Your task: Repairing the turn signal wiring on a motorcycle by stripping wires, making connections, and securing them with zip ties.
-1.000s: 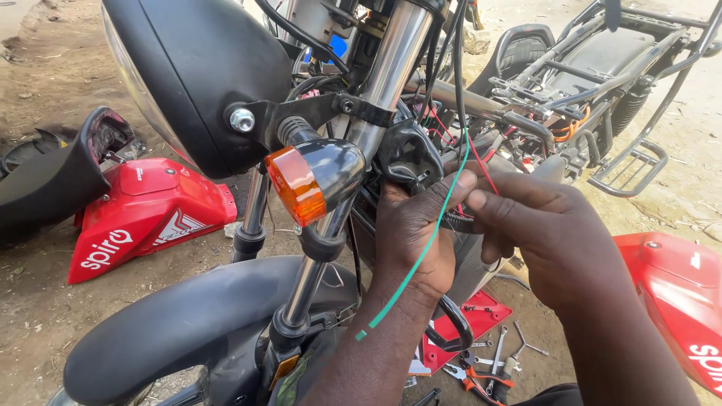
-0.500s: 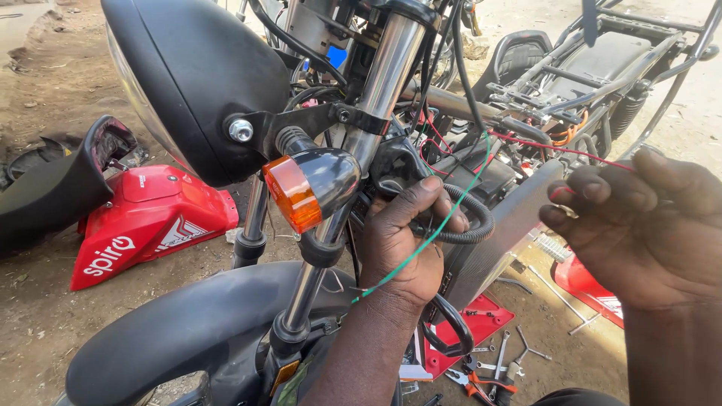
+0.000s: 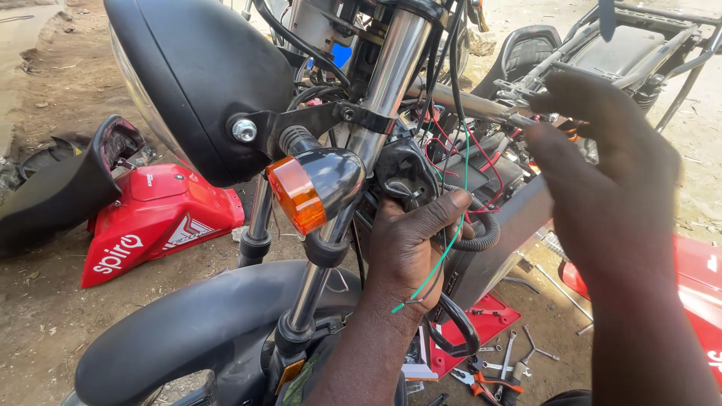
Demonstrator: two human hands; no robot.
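A stripped motorcycle fills the view, with a black headlamp (image 3: 195,83), an orange turn signal (image 3: 297,194) and a chrome fork tube (image 3: 387,83). My left hand (image 3: 410,248) reaches up behind the fork and grips a black corrugated cable bundle (image 3: 481,233) by the black connector housing (image 3: 406,173), thumb laid across it. A thin green wire (image 3: 440,259) hangs over that hand, beside red wires (image 3: 485,162). My right hand (image 3: 602,173) hovers at the right, fingers apart, fingertips near the bare frame tube (image 3: 466,105); I see nothing held in it.
A black front mudguard (image 3: 188,323) sits below. A red body panel (image 3: 158,218) and a black seat (image 3: 60,188) lie on the dirt at left. Another red panel (image 3: 699,278) is at right. Spanners and pliers (image 3: 504,361) lie near a red tray (image 3: 481,323) underneath.
My right hand has lifted off the wiring and drawn back to the right, fingers spreading. My left hand has kept its hold on the cable bundle, shifting slightly.
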